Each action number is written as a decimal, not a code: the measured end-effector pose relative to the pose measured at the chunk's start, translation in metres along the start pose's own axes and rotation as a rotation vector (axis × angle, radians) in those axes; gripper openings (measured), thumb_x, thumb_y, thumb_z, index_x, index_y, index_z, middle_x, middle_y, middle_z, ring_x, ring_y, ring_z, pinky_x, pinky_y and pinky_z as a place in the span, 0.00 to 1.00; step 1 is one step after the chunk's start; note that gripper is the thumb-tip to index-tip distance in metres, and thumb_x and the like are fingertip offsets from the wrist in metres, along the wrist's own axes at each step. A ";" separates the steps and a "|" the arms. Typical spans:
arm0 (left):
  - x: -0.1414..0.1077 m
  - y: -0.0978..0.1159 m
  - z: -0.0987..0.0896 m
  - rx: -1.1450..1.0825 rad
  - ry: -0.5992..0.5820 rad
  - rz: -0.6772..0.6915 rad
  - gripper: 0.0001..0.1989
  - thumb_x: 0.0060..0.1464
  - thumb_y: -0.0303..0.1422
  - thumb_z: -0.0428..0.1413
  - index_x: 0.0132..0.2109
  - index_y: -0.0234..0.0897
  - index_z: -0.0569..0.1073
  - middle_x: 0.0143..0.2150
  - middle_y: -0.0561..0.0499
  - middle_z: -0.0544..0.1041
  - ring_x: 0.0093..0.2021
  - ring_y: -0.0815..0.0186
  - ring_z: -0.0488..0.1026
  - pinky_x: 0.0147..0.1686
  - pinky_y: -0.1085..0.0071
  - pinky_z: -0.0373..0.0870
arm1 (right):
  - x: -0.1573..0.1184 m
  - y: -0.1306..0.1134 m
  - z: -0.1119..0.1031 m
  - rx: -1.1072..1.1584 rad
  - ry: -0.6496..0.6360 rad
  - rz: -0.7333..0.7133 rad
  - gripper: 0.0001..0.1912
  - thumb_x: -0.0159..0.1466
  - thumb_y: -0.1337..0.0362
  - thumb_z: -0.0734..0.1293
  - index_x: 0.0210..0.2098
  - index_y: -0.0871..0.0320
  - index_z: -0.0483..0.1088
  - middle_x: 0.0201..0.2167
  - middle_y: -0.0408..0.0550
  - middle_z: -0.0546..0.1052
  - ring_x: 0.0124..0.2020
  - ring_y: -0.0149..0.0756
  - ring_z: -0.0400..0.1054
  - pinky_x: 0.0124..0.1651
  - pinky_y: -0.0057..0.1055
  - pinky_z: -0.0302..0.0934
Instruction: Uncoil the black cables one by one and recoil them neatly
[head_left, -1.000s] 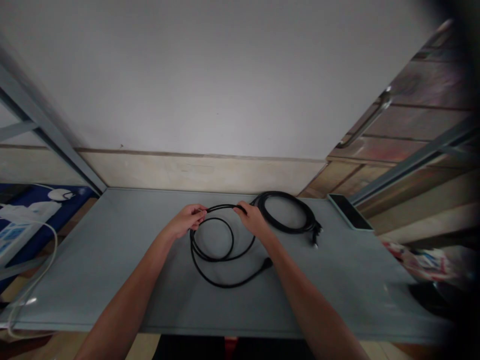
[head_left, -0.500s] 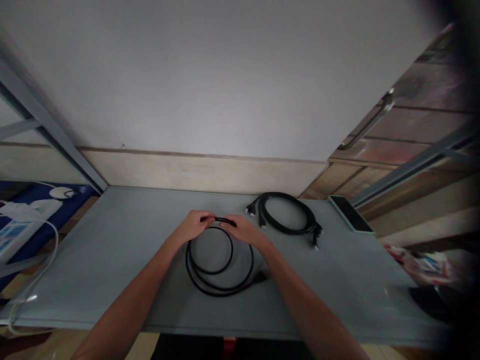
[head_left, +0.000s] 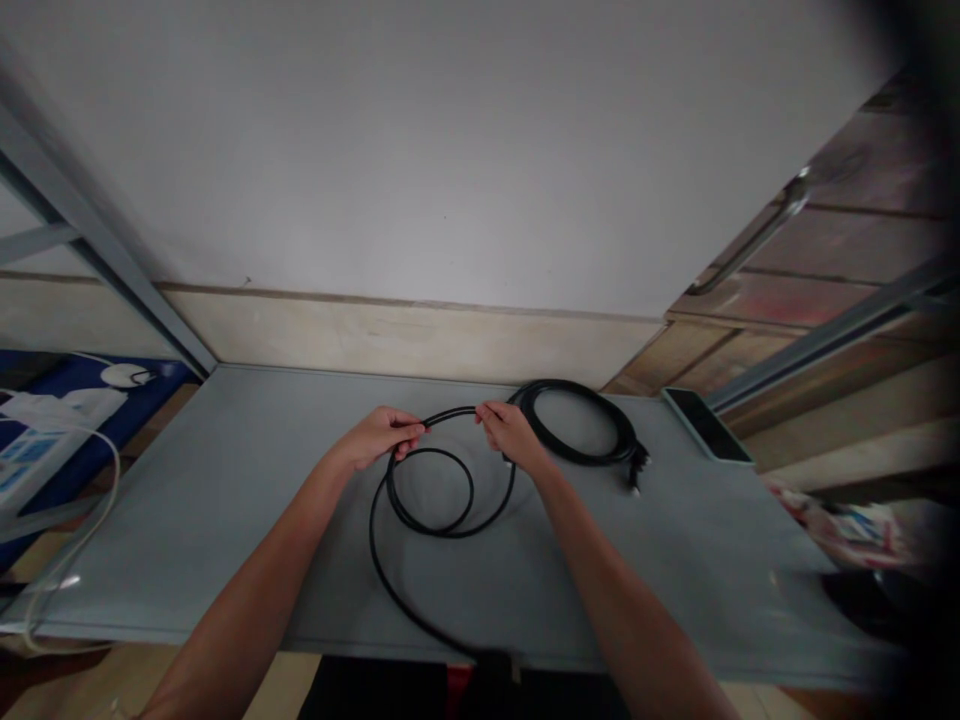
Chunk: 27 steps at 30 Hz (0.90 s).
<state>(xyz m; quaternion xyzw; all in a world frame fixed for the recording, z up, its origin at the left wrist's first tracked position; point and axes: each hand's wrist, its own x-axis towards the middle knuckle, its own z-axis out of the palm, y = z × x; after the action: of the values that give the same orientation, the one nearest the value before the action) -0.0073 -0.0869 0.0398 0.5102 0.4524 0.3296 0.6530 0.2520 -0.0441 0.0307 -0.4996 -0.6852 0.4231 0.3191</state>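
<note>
A black cable [head_left: 448, 533] hangs in loose loops from both of my hands over the grey table. My left hand [head_left: 384, 436] pinches it at the upper left of the loops. At the upper right, my right hand [head_left: 508, 432] has its fingers closed round the same cable. Two strands run side by side between the hands. One end, with a dark plug [head_left: 495, 664], dangles by the table's front edge. Just right of my right hand lies a coiled bundle of black cables [head_left: 585, 457] with several connectors, some of them hidden behind that hand.
A phone [head_left: 706, 425] in a pale green case lies at the table's [head_left: 225, 480] back right. To the left, a white power strip [head_left: 52, 440] and a white cord [head_left: 112, 500] rest by the blue surface. A wall stands behind; metal posts flank both sides.
My hands have moved apart, drawing out the strands between them. The cable's plug end has swung from beside my right forearm down to the table's front edge.
</note>
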 end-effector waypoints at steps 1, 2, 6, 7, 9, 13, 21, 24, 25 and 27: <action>-0.001 0.002 -0.001 -0.012 -0.019 -0.008 0.20 0.49 0.43 0.64 0.39 0.27 0.77 0.24 0.52 0.71 0.20 0.75 0.63 0.20 0.77 0.59 | 0.002 0.003 -0.004 0.024 0.024 0.001 0.19 0.64 0.49 0.59 0.27 0.57 0.67 0.13 0.37 0.60 0.14 0.28 0.53 0.18 0.25 0.48; -0.003 0.003 -0.002 -0.028 -0.038 -0.017 0.20 0.49 0.42 0.64 0.40 0.27 0.77 0.24 0.53 0.71 0.21 0.75 0.63 0.21 0.77 0.60 | 0.003 0.006 -0.009 0.053 0.047 0.004 0.20 0.64 0.47 0.60 0.27 0.57 0.66 0.13 0.38 0.59 0.14 0.27 0.52 0.18 0.25 0.48; -0.005 0.005 0.000 -0.108 -0.074 -0.011 0.18 0.51 0.43 0.63 0.36 0.29 0.75 0.25 0.53 0.70 0.21 0.76 0.64 0.23 0.77 0.64 | 0.008 0.014 -0.022 0.199 0.145 0.025 0.22 0.61 0.44 0.63 0.26 0.57 0.64 0.13 0.37 0.58 0.14 0.26 0.49 0.16 0.24 0.46; -0.005 0.004 0.002 -0.128 -0.072 0.001 0.18 0.52 0.44 0.62 0.34 0.31 0.73 0.25 0.53 0.70 0.20 0.76 0.63 0.23 0.76 0.65 | 0.009 0.015 -0.022 0.236 0.163 0.031 0.22 0.61 0.43 0.63 0.26 0.57 0.63 0.13 0.37 0.58 0.14 0.25 0.49 0.16 0.24 0.45; -0.004 0.002 0.006 -0.179 -0.059 0.019 0.19 0.54 0.47 0.60 0.32 0.33 0.69 0.23 0.55 0.69 0.18 0.75 0.62 0.23 0.74 0.67 | 0.010 0.017 -0.021 0.311 0.177 0.053 0.22 0.60 0.43 0.64 0.27 0.56 0.63 0.14 0.35 0.56 0.13 0.24 0.47 0.15 0.24 0.44; -0.001 -0.002 0.010 -0.287 0.003 0.013 0.19 0.55 0.49 0.58 0.36 0.37 0.66 0.19 0.61 0.63 0.17 0.73 0.64 0.27 0.67 0.74 | 0.007 0.018 -0.013 0.464 0.071 0.124 0.22 0.59 0.44 0.67 0.29 0.57 0.64 0.16 0.32 0.52 0.14 0.22 0.43 0.15 0.22 0.40; 0.003 -0.004 0.002 -0.277 0.117 0.035 0.17 0.56 0.48 0.57 0.37 0.39 0.65 0.19 0.63 0.55 0.14 0.78 0.48 0.13 0.81 0.48 | -0.008 -0.010 -0.001 0.633 -0.222 0.159 0.19 0.61 0.54 0.68 0.49 0.53 0.67 0.22 0.35 0.62 0.15 0.20 0.43 0.16 0.21 0.36; 0.004 -0.005 0.003 -0.159 0.158 0.027 0.17 0.57 0.49 0.55 0.37 0.38 0.66 0.19 0.62 0.54 0.14 0.78 0.47 0.13 0.81 0.41 | -0.015 -0.020 0.006 0.629 -0.325 0.202 0.20 0.61 0.53 0.68 0.49 0.54 0.67 0.23 0.35 0.63 0.15 0.20 0.44 0.16 0.21 0.38; 0.005 -0.005 0.004 -0.117 0.167 0.032 0.18 0.57 0.49 0.55 0.37 0.38 0.67 0.20 0.62 0.54 0.14 0.78 0.47 0.13 0.80 0.41 | -0.017 -0.022 0.008 0.621 -0.357 0.217 0.20 0.61 0.51 0.67 0.48 0.55 0.68 0.23 0.35 0.62 0.15 0.20 0.44 0.16 0.21 0.38; 0.005 -0.005 0.006 -0.052 0.174 0.052 0.19 0.57 0.50 0.54 0.37 0.37 0.68 0.20 0.61 0.54 0.15 0.78 0.47 0.14 0.80 0.41 | -0.019 -0.027 0.011 0.596 -0.403 0.239 0.19 0.62 0.49 0.66 0.44 0.57 0.70 0.22 0.35 0.61 0.15 0.20 0.44 0.16 0.21 0.39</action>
<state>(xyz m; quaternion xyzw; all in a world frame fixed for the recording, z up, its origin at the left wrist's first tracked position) -0.0002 -0.0857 0.0345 0.4739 0.4853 0.4013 0.6155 0.2373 -0.0694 0.0498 -0.3681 -0.5181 0.7278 0.2579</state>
